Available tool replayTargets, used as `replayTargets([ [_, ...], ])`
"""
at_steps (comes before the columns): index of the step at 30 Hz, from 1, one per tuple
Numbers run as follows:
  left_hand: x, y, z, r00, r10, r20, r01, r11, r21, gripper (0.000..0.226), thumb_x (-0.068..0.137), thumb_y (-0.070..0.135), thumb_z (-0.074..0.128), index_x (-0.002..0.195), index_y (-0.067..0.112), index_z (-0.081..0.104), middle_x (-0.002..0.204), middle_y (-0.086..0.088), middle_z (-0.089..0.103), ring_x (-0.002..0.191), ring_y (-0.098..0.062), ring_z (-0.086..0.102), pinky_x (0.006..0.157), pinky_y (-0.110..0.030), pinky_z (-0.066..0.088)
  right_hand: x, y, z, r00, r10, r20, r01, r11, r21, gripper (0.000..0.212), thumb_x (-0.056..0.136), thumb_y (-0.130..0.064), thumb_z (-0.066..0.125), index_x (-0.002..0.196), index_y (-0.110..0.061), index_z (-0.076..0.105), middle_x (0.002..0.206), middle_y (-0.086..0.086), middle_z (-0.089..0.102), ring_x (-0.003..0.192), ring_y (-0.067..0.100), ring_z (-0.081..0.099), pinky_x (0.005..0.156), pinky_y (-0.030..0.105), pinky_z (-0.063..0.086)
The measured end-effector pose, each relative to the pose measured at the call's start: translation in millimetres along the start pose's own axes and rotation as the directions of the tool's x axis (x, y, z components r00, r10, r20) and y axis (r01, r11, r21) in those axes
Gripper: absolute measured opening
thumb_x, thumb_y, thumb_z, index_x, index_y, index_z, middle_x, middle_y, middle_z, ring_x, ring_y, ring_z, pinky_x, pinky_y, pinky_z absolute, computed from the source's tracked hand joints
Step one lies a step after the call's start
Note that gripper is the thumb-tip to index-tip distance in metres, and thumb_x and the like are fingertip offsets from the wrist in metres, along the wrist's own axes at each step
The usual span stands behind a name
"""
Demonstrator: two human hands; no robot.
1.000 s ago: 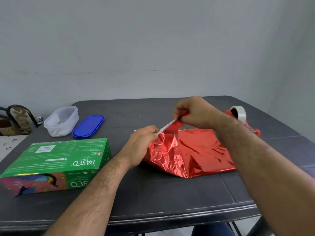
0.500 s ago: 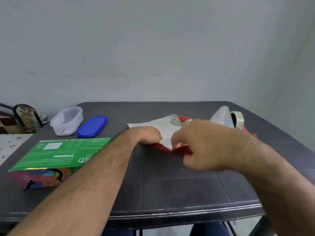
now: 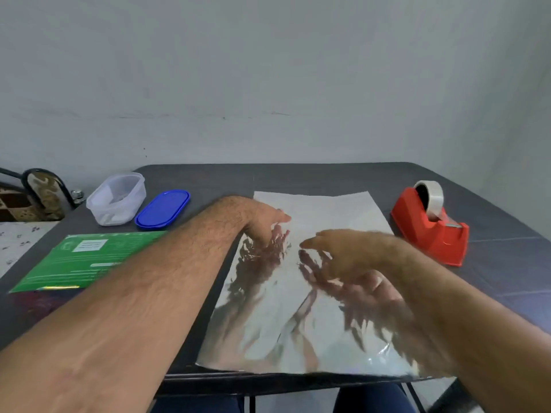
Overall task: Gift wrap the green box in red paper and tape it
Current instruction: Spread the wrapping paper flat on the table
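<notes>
Nearest you, the wrapping paper (image 3: 313, 293) lies spread on the bench (image 3: 492, 281) with its silver back facing up and its near edge reaching the bench's front lip. No red shows from here, so the red side is presumably face down, which is how you want it for wrapping.

Both hands are over the sheet. Your left hand (image 3: 262, 225) is near the sheet's left edge with loose fingers, holding nothing; whether it presses the foil or only hovers is hard to tell, since its reflection blurs the contact. Your right hand (image 3: 343, 248) hangs just above the middle with fingers spread and relaxed, also empty. That pose looks like flattening the creases so the box will sit level.

The green box (image 3: 86, 260) lies flat on the bench to the left of your left forearm, clear of the paper, so placing it on the sheet is likely next.

To the right of your right hand stands the red tape dispenser (image 3: 429, 228), near for later. Beyond the box, a clear container (image 3: 116, 198) and its blue lid (image 3: 162, 208) sit side by side.
</notes>
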State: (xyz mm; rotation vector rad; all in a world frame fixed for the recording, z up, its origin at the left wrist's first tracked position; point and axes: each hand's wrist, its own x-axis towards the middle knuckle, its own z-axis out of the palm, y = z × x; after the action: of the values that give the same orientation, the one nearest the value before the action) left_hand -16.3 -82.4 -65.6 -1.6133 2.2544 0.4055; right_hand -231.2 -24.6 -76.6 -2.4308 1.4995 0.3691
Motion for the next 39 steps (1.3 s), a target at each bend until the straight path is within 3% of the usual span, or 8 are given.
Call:
replayTargets([
  [3,-10,11,5,0.995,0.034,-0.092,-0.037,0.999,-0.025,0.079,0.102,0.028,0.061,0.168,0.031,0.018,0.174,0.006,0.023,0.156,-0.018,0.031,0.126,-0.04,0.03,9,3,12,0.999,-0.026,-0.018,0.027,0.999,0.035,0.075,0.079,-0.073,0.063,0.147,-0.05,0.041,0.132,-0.012,0.054,0.114,0.017,0.062,0.099,0.045,0.056],
  [7,-16,22,20,0.999,-0.037,0.017,0.036,0.999,0.039,0.073,0.099,0.07,0.051,0.159,0.033,0.034,0.165,0.004,0.04,0.139,-0.024,0.051,0.113,-0.044,0.042,10,5,11,0.999,-0.003,0.052,-0.001,0.997,0.073,0.081,0.078,-0.068,0.06,0.153,-0.057,0.029,0.141,-0.015,0.047,0.135,0.023,0.052,0.105,0.051,0.052],
  [12,-23,23,34,0.996,-0.083,-0.03,0.082,0.997,-0.012,0.082,0.098,0.073,0.05,0.165,0.034,0.022,0.173,0.003,0.025,0.149,-0.027,0.041,0.122,-0.052,0.035,9,3,9,0.999,0.039,0.031,-0.041,0.998,0.054,0.09,0.079,-0.059,0.06,0.159,-0.06,0.019,0.177,-0.007,0.009,0.163,0.03,0.004,0.125,0.068,0.013],
  [17,-56,15,28,0.985,-0.036,-0.169,0.039,0.999,0.014,0.073,0.109,0.054,0.043,0.169,0.036,0.005,0.176,0.01,0.006,0.162,-0.019,0.018,0.13,-0.05,0.008,12,-6,8,0.994,0.005,-0.112,0.003,0.997,0.072,0.073,0.095,-0.048,0.057,0.162,-0.048,0.028,0.177,-0.006,0.014,0.162,0.024,0.015,0.128,0.061,0.013],
  [22,-134,-8,8,0.97,-0.129,-0.208,0.137,0.99,0.025,0.086,0.096,0.059,0.064,0.165,0.047,0.015,0.172,0.015,0.025,0.157,-0.019,0.031,0.129,-0.048,0.021,15,-38,11,0.977,-0.053,-0.206,0.091,0.98,0.179,0.07,0.096,-0.057,0.054,0.161,-0.036,0.038,0.171,-0.002,0.031,0.154,0.025,0.036,0.127,0.051,0.029],
  [27,-192,-52,24,0.958,-0.28,-0.06,0.267,0.948,-0.172,0.111,0.065,0.047,0.075,0.16,0.058,0.019,0.158,0.009,0.049,0.137,-0.017,0.052,0.116,-0.04,0.043,20,-76,18,0.977,-0.106,-0.183,0.142,0.971,0.194,0.07,0.094,-0.064,0.05,0.159,-0.042,0.036,0.167,-0.004,0.039,0.147,0.026,0.044,0.121,0.055,0.037],
  [33,-200,-79,45,0.966,-0.257,0.038,0.255,0.906,-0.337,0.145,0.043,0.064,0.092,0.158,0.064,0.004,0.174,0.015,0.014,0.159,-0.017,0.021,0.128,-0.049,0.024,23,-100,26,0.993,-0.096,-0.067,0.105,0.984,0.145,0.065,0.086,-0.047,0.055,0.15,-0.048,0.045,0.152,-0.009,0.053,0.129,0.023,0.057,0.109,0.052,0.049],
  [39,-194,-83,57,0.945,-0.316,-0.084,0.309,0.947,-0.082,0.144,0.041,0.06,0.094,0.154,0.065,0.005,0.159,0.016,0.037,0.138,-0.021,0.039,0.114,-0.051,0.04,23,-98,32,0.99,-0.087,-0.114,0.107,0.978,0.179,0.066,0.093,-0.045,0.052,0.157,-0.039,0.04,0.16,-0.007,0.045,0.138,0.025,0.052,0.115,0.053,0.044],
])
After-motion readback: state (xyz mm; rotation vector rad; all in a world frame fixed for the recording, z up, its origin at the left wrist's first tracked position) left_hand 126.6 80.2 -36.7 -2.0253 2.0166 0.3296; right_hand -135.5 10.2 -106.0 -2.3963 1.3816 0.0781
